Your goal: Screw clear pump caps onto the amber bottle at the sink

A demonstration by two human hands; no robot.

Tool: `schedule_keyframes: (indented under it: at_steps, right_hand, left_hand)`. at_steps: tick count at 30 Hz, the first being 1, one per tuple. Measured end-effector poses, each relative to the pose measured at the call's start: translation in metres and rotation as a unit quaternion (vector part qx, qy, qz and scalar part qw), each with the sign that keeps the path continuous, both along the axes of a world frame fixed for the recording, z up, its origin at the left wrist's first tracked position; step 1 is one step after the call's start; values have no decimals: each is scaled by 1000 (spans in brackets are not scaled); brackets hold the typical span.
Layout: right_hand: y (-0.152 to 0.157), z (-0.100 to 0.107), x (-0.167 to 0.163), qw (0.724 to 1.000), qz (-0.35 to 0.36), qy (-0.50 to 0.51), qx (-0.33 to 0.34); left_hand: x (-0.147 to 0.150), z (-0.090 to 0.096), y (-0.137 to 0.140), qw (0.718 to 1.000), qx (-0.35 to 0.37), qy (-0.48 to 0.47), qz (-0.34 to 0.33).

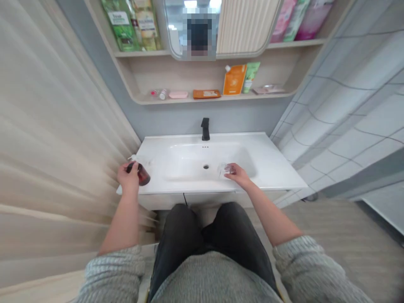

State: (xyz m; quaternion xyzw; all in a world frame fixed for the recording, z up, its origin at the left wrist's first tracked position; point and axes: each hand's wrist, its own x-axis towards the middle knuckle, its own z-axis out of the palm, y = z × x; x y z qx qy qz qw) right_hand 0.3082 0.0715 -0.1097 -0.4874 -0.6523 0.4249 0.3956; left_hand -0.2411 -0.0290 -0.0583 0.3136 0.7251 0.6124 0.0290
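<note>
At the left end of the white counter, my left hand [128, 176] is closed around an amber-brown bottle [144, 176] with a black top, tilted with its base toward the right. Just behind it, a white nozzle-like piece [134, 158] and a see-through object show; their exact form is hard to make out. Over the right front part of the washbasin [189, 164], my right hand [239, 174] pinches a small clear container [223, 170]. Whether that container is a cup or a bottle, I cannot tell.
A black faucet [205, 128] stands behind the basin. The shelf [176, 101] above bears an orange pouch [234, 80], a green tube [251, 77], a pink bar [178, 94] and an orange flat pack [206, 94]. A beige curtain [57, 126] hangs left; a tiled wall [334, 113] stands right.
</note>
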Motion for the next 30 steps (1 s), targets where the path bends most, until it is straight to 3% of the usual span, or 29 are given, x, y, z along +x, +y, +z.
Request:
schedule_keyframes:
  at_steps: [5, 10, 16, 20, 24, 27, 30]
  right_hand:
    - [0, -2, 2, 1000, -1, -26, 9]
    - [2, -5, 4, 1000, 0, -17, 4]
    - [1, -5, 5, 1000, 1, -14, 15]
    - [1, -5, 5, 1000, -3, -7, 14]
    - [1, -4, 5, 1000, 1, -1, 5]
    - [0, -4, 5, 1000, 2, 4, 1]
    - [0, -4, 5, 1000, 0, 2, 5]
  left_hand:
    - [1, -1, 3, 999, 33, -16, -9]
    - [0, 4, -5, 998, -7, 42, -54]
    - [-2, 1, -2, 999, -1, 32, -30]
    - [-4, 0, -3, 998, 7, 28, -60]
    - [0, 5, -7, 999, -8, 18, -33]
    - [2, 6, -8, 998, 15, 25, -51]
    - [1, 6, -7, 997, -11, 46, -65]
